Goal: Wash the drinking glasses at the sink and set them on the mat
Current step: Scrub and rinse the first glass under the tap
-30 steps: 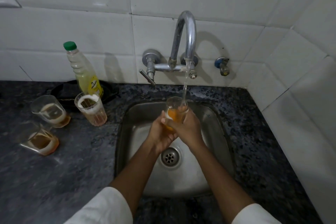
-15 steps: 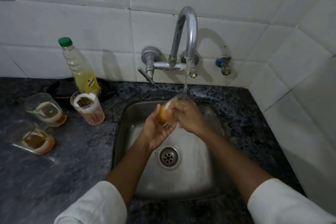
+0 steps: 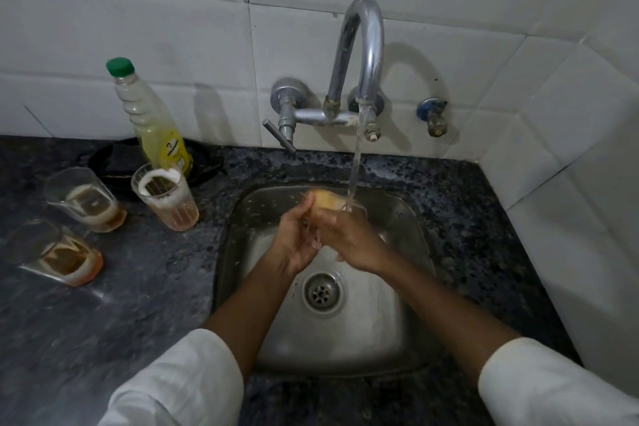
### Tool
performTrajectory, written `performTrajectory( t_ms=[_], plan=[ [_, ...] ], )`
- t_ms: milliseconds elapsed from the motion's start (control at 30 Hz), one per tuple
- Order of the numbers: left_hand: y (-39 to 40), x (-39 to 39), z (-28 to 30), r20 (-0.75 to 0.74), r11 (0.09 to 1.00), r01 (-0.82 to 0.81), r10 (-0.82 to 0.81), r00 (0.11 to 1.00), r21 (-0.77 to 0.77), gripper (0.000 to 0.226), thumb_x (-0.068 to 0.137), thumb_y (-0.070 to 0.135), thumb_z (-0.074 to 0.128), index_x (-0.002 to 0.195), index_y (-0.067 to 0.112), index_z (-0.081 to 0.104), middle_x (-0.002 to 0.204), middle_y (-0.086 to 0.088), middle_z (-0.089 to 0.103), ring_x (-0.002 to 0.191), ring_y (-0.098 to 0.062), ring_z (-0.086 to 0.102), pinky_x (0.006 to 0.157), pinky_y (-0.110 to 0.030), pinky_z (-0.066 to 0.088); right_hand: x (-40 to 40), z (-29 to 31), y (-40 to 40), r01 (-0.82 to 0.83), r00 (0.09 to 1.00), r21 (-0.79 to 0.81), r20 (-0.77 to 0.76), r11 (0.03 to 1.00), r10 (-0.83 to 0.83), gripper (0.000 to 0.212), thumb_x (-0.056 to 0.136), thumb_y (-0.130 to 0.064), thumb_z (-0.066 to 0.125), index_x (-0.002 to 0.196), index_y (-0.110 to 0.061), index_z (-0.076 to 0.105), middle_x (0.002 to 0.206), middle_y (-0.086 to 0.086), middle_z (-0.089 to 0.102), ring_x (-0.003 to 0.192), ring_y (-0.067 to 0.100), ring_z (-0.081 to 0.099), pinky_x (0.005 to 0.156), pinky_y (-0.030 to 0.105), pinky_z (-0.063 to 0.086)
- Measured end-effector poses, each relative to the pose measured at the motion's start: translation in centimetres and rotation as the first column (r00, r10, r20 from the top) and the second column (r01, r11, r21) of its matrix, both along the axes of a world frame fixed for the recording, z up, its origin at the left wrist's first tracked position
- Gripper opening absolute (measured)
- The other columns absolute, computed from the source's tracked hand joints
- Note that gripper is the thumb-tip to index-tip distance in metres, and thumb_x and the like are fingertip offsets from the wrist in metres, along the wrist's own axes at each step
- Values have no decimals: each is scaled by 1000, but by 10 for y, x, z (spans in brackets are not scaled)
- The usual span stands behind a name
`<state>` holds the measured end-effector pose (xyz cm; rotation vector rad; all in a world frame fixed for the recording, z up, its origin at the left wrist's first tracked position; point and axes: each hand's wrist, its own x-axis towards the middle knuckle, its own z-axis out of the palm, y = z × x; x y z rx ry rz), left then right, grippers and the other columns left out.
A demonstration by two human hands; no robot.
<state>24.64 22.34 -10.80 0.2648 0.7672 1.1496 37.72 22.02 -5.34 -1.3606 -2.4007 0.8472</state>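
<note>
You hold the glass (image 3: 326, 199) just above centre frame, over the sink (image 3: 408, 218), blurred and lying roughly on its side with its long axis across the frame, its right end under the tap's (image 3: 363, 45) stream. Your left hand (image 3: 295, 240) curls fingers up around its left end, while your right hand (image 3: 349, 239) closes over it from below and right, nearer the water. The three dirty glasses (image 3: 166, 197) wait on the counter (image 3: 103, 304) at left, so your left hand looks nearer them; no mat is clearly identifiable.

Brushed steel sink (image 3: 408, 339), polished chrome tap (image 3: 366, 45), speckled stone counter (image 3: 103, 304) (glossy), white tiles (image 3: 138, 28)
</note>
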Motion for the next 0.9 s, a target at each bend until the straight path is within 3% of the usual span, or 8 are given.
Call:
performTrajectory(
  t_ms=[100,200,267,333,433,633,767,900],
  plan=[
    [5,-3,0,-291,980,99,-146,946,-171,46,87,41,68,114,3,64,98,-17,69,78,-24,68,67,-34,60,16,2,1,-261,855,141,492,955,161,21,92,-23,50,112,-16,56,104,7,61,97,25,60,65,32,41],
    [-7,4,0,-145,996,70,-79,986,-62,40,93,39,58,109,4,70,100,-16,69,85,-24,66,76,-36,53,-3,-7,-1,70,997,77,9,995,-71,21,94,-20,49,105,-16,66,93,-3,64,85,11,62,63,24,47],
    [-13,9,-5,22,1000,5,-5,1000,-6,34,92,32,56,91,5,76,91,-16,71,77,-24,66,66,-33,52,-14,-7,-3,226,902,-228,-317,947,-292,18,93,-14,52,94,-6,69,76,-1,63,64,4,59,52,19,44],
    [-8,6,-8,19,998,-11,12,1000,-58,33,89,33,62,91,3,74,90,-16,69,77,-24,66,65,-33,57,-5,-9,-2,81,993,-36,-88,996,-84,20,92,-20,54,108,-13,64,93,3,65,78,12,62,58,26,43],
    [-2,0,-7,-295,968,122,-184,938,-218,40,82,45,71,96,7,71,82,-13,70,74,-23,64,69,-34,57,13,-15,2,-249,855,154,498,956,143,32,89,-28,52,121,-26,50,122,2,57,105,24,58,75,37,50],
    [-26,14,-20,139,998,-37,44,989,-51,41,91,33,61,116,1,65,110,-20,70,100,-31,67,88,-41,54,-10,-17,-7,153,919,-183,-334,971,-208,16,91,-15,54,92,-11,69,91,10,68,85,19,64,73,35,50],
    [-16,3,-13,-210,968,151,-193,958,-201,48,86,42,70,115,4,66,101,-18,71,92,-29,68,84,-41,58,19,-33,-14,-245,868,160,476,956,143,22,93,-34,47,111,-23,54,109,3,61,99,24,59,70,36,47],
    [-29,9,-21,-27,988,74,-78,997,-135,37,89,35,62,106,3,71,102,-20,71,90,-28,69,81,-37,58,-1,-36,-20,241,962,-35,-125,970,-244,26,86,-38,49,96,-25,69,91,-7,70,87,14,64,73,35,51]
  ],
)
